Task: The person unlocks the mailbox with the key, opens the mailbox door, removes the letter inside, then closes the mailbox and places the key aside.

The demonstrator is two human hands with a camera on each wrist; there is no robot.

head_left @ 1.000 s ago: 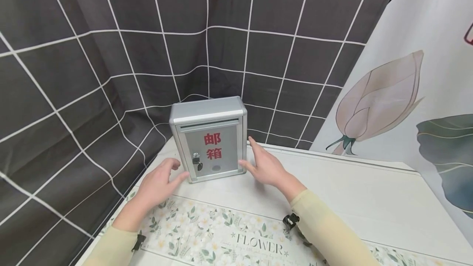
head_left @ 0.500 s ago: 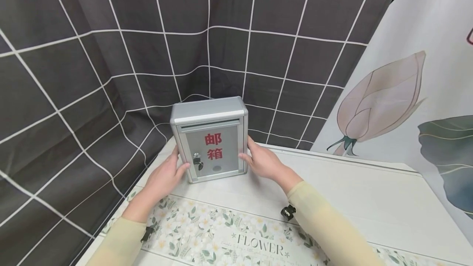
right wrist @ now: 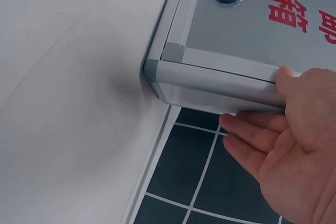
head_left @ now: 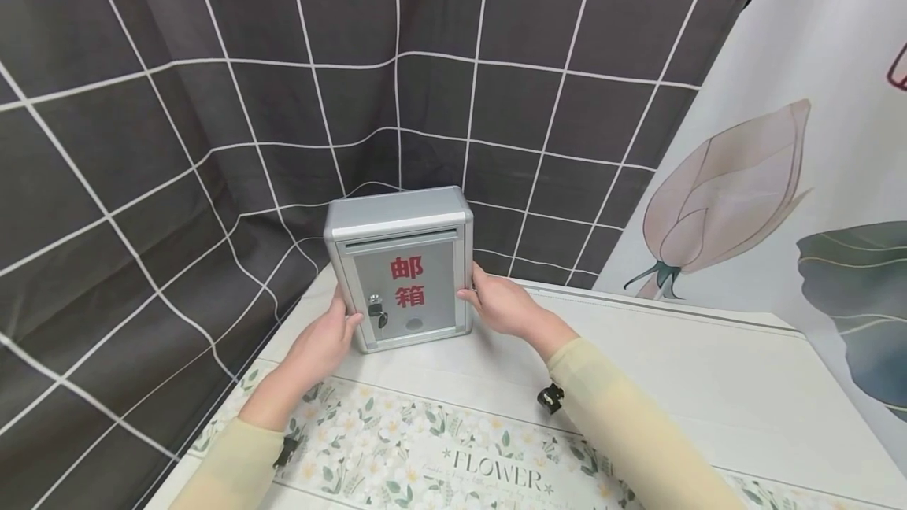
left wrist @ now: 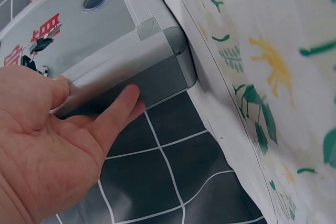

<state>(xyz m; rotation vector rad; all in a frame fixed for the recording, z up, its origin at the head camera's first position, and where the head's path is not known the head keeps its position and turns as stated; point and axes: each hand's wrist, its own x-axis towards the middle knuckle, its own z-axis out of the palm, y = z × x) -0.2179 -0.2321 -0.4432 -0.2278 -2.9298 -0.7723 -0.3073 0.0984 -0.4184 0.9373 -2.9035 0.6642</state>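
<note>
A silver metal mailbox [head_left: 441, 274] with red characters stands upright at the table's far corner, its door closed. Keys [head_left: 383, 320] hang from the lock at the door's left. My left hand [head_left: 322, 346] grips the box's left edge, thumb on the front frame. In the left wrist view, the fingers [left wrist: 113, 111] lie along the grey side wall. On the opposite edge my right hand [head_left: 505, 307] holds the box the same way. The right wrist view shows its thumb [right wrist: 286, 80] on the frame, other fingers partly behind the side.
A dark grid-patterned curtain [head_left: 524, 101] hangs close behind and left of the mailbox. At the right hangs a white curtain [head_left: 751, 46] with flower prints. The white table [head_left: 659, 352] has a floral strip reading FLOWER along its front.
Both hands have moved in from beside the mailbox and now hold its left and right edges. The mailbox has stayed in about the same place.
</note>
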